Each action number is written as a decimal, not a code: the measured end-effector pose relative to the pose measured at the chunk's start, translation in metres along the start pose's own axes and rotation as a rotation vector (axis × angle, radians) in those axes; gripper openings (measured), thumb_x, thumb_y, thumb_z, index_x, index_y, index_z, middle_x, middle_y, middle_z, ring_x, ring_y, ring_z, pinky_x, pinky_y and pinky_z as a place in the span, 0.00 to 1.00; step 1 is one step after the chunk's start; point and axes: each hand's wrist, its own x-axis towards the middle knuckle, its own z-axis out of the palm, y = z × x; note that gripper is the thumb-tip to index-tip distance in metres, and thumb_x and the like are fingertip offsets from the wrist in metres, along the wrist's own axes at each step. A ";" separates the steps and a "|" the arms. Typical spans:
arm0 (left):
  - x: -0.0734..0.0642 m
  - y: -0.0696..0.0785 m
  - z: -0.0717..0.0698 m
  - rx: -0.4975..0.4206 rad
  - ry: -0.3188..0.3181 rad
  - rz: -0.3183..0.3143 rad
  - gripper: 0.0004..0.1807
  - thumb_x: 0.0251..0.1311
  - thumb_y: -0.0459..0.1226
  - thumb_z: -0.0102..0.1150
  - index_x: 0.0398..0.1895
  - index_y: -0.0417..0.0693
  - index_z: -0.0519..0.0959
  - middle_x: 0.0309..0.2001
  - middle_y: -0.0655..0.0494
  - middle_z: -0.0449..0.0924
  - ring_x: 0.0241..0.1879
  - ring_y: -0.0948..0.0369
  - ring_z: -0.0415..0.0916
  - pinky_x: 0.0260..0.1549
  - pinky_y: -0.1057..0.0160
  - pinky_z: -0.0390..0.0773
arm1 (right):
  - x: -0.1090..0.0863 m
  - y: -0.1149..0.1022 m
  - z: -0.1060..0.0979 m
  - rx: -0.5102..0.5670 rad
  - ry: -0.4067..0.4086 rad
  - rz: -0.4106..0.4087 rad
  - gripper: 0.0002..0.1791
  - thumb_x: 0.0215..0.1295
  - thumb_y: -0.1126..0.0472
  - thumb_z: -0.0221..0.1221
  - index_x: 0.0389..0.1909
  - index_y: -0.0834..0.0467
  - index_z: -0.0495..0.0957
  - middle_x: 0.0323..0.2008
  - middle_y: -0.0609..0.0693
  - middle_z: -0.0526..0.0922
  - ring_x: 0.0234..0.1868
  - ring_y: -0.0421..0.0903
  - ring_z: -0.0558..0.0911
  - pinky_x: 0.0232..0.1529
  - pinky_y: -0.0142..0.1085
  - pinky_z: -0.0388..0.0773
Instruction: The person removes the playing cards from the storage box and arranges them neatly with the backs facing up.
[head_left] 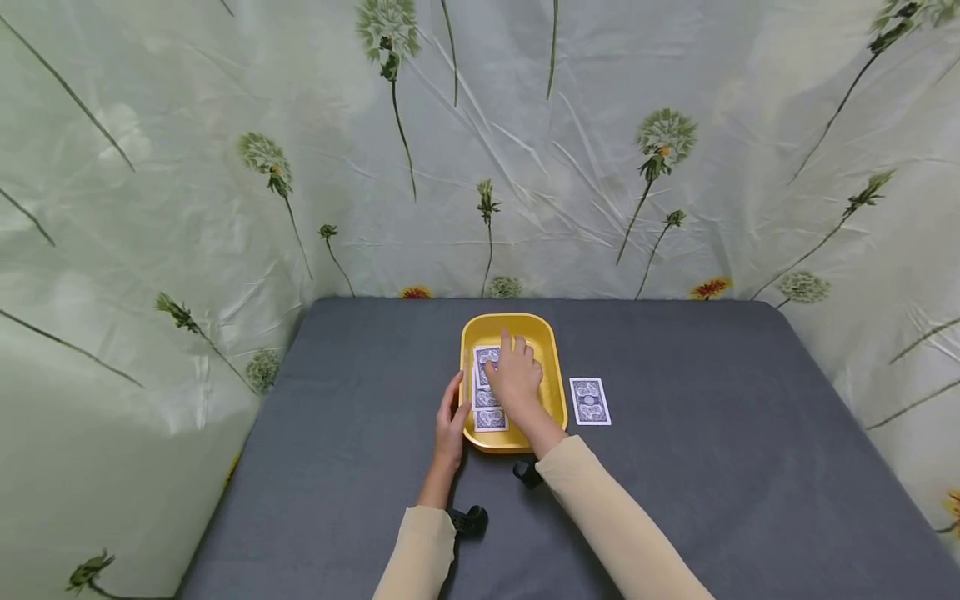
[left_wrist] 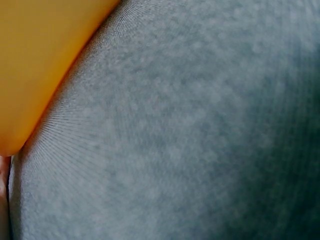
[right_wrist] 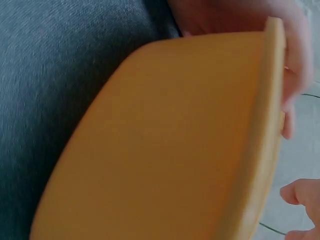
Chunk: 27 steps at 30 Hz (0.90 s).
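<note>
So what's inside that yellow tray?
Overlapping playing cards, patterned backs up, lie in the yellow tray. The right hand partly covers them; their faces can't be seen, nor anything beneath them.

Flowered cloth point(head_left: 480, 125) behind grey tabletop point(head_left: 690, 400)

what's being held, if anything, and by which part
The left hand holds the tray by its left side; the right hand visibly holds nothing.

Both arms point(head_left: 615, 521) are stretched toward the far edge of the tabletop point(head_left: 697, 400), right hand point(head_left: 516, 377) spread, left hand point(head_left: 449, 427) curled.
</note>
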 end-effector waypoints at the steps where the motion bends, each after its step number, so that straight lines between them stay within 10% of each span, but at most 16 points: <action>1: 0.000 0.000 0.000 0.000 -0.003 -0.003 0.27 0.59 0.26 0.42 0.64 0.40 0.61 0.65 0.41 0.61 0.62 0.53 0.58 0.52 0.78 0.58 | 0.001 -0.001 0.004 0.004 0.001 -0.001 0.35 0.58 0.50 0.56 0.66 0.52 0.56 0.62 0.57 0.64 0.58 0.55 0.69 0.48 0.48 0.71; 15: 0.001 0.000 0.000 0.027 -0.004 0.016 0.27 0.59 0.26 0.42 0.64 0.39 0.61 0.66 0.41 0.60 0.65 0.49 0.55 0.58 0.71 0.57 | 0.001 0.002 0.041 -0.032 -0.151 -0.030 0.41 0.55 0.43 0.57 0.66 0.56 0.56 0.67 0.60 0.55 0.63 0.56 0.61 0.53 0.50 0.67; 27: 0.001 0.000 0.000 0.031 0.004 0.033 0.27 0.58 0.25 0.42 0.64 0.38 0.61 0.65 0.41 0.60 0.65 0.49 0.55 0.55 0.76 0.56 | 0.001 0.008 0.050 -0.065 -0.197 -0.029 0.29 0.59 0.50 0.56 0.57 0.61 0.65 0.51 0.60 0.69 0.51 0.54 0.69 0.46 0.47 0.72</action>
